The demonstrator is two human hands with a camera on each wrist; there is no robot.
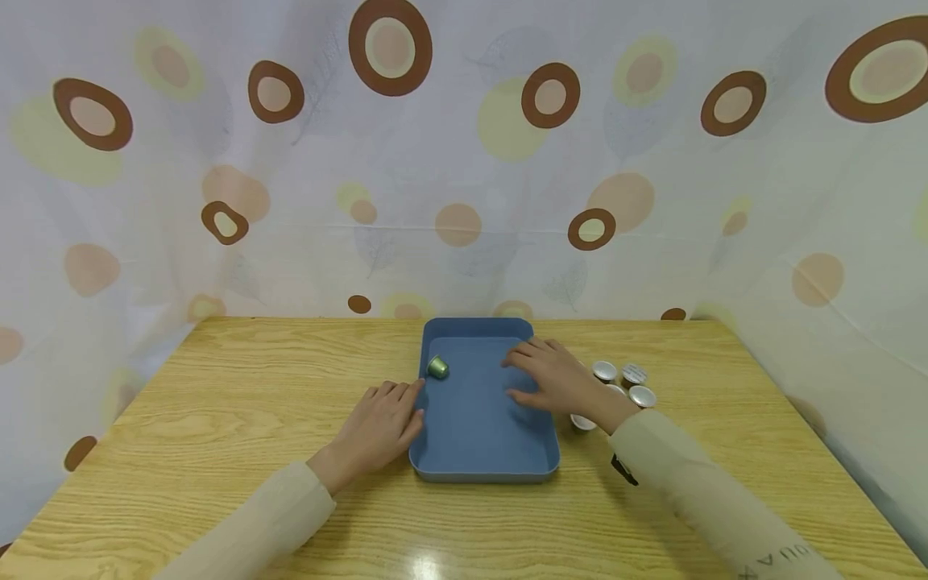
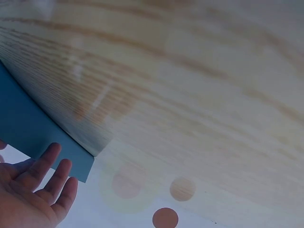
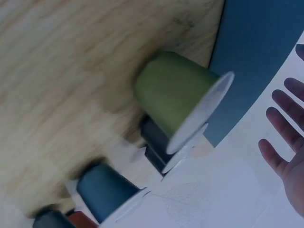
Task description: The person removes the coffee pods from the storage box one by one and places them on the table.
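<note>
A blue rectangular tray point(image 1: 482, 411) lies on the wooden table between both hands. Inside it, by the left wall toward the back, a green coffee capsule point(image 1: 438, 367) is tipped on its side. The left hand point(image 1: 380, 423) rests at the tray's left rim, its fingers fairly straight against the edge. Over the right side of the tray hovers the right hand point(image 1: 554, 377), fingers spread and loosely bent, holding nothing. Several coffee capsules stand lid-up right of the tray, among them a green one point(image 3: 171, 92) and a blue one point(image 3: 107, 190) in the right wrist view.
Silver lids show on the capsule group, including one at its right point(image 1: 642, 396), partly hidden behind the right forearm. The wooden table point(image 1: 239, 403) extends around the tray. A patterned curtain point(image 1: 464, 161) hangs behind the table's far edge.
</note>
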